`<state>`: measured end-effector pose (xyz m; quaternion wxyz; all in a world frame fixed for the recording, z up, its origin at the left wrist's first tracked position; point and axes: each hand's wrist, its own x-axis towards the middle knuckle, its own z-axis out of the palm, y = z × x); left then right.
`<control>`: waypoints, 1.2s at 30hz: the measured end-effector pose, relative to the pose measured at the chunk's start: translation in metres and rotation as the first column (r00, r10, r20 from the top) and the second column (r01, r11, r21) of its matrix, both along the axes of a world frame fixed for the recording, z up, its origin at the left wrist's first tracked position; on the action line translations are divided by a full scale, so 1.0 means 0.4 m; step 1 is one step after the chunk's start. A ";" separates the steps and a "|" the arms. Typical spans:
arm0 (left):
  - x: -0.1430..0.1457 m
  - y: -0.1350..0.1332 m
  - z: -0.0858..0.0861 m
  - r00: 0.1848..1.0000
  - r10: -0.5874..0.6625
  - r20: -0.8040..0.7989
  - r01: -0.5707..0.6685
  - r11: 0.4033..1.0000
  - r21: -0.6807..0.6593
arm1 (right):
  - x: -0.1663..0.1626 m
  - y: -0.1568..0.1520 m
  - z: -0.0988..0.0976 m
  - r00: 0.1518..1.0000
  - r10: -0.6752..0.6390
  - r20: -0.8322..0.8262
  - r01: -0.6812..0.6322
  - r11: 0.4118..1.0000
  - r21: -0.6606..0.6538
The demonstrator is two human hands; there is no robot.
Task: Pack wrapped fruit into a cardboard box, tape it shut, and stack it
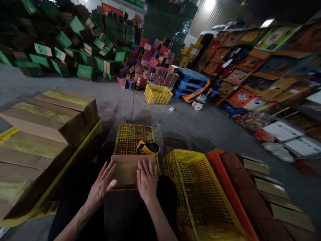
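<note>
A small flat brown cardboard box [125,169] lies on the near end of an upturned yellow plastic crate [130,138] in front of me. My left hand [101,187] rests against the box's left edge, fingers stretched out. My right hand [146,179] lies flat on the box's right part, fingers spread. A yellow tape dispenser [147,147] sits on the crate just beyond the box.
Taped brown cartons [50,113] are stacked on a yellow pallet at my left. A yellow crate [195,187] and an orange crate [225,187] lie at my right, beside flattened cartons [271,190]. Farther off stand another yellow crate [157,94], blue pallets [192,78] and piles of green boxes [75,43].
</note>
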<state>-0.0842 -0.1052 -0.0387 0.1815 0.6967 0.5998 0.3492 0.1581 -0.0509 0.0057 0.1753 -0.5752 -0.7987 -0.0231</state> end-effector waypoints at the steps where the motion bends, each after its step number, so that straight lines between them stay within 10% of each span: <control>1: 0.001 0.003 0.002 0.999 0.009 -0.053 -0.008 1.000 0.028 | 0.033 0.005 -0.005 0.999 -0.035 0.017 0.035 0.999 0.017; 16: 0.242 0.085 0.054 0.911 -0.090 -0.403 0.182 0.964 0.195 | 0.142 0.057 -0.100 0.908 -0.113 -0.403 0.145 0.988 0.050; 22: 0.310 0.106 0.069 0.891 -0.172 -0.420 0.274 0.942 0.196 | 0.171 0.061 -0.103 0.746 -0.219 -0.629 0.142 0.975 -0.171; 30: 0.315 0.097 0.067 0.890 -0.137 -0.436 0.250 0.945 0.212 | 0.173 0.066 -0.110 0.315 -0.415 -0.854 0.012 0.901 -0.434; 36: 0.320 0.096 0.071 0.890 -0.133 -0.436 0.242 0.948 0.206 | 0.169 0.087 -0.106 0.258 -0.458 -0.851 0.033 0.884 -0.465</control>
